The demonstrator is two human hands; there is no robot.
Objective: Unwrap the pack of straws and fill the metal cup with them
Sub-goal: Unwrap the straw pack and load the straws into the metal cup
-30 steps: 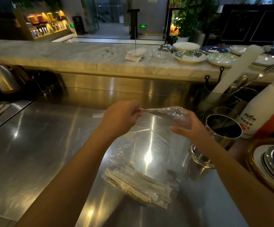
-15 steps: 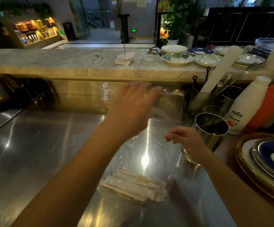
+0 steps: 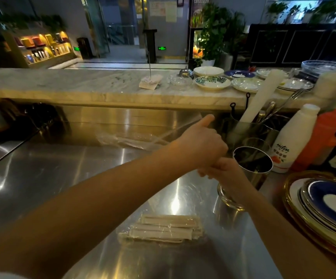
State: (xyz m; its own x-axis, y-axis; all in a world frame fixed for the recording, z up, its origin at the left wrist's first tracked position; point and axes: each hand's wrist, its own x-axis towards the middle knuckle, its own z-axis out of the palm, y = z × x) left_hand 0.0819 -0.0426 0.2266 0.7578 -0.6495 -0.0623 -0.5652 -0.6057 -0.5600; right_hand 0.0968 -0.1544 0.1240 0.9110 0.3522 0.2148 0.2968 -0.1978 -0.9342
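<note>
Wrapper: a clear, crumpled plastic wrapper (image 3: 127,137) lies at the far edge of the steel counter (image 3: 42,178), so unwrapping looks done.
Straws: the flat bundle of paper-sleeved straws (image 3: 163,228) lies near the counter's near edge, none in the cup yet.
Cup: the shiny metal cup (image 3: 251,168) stands toward the right edge, with no straws visible inside.
Left hand (image 3: 201,143): curled loosely, thumb out, holding nothing visible.
Right hand (image 3: 223,170): beside the cup, partly hidden; cannot tell its grip.
Left: filling the cup.
</note>
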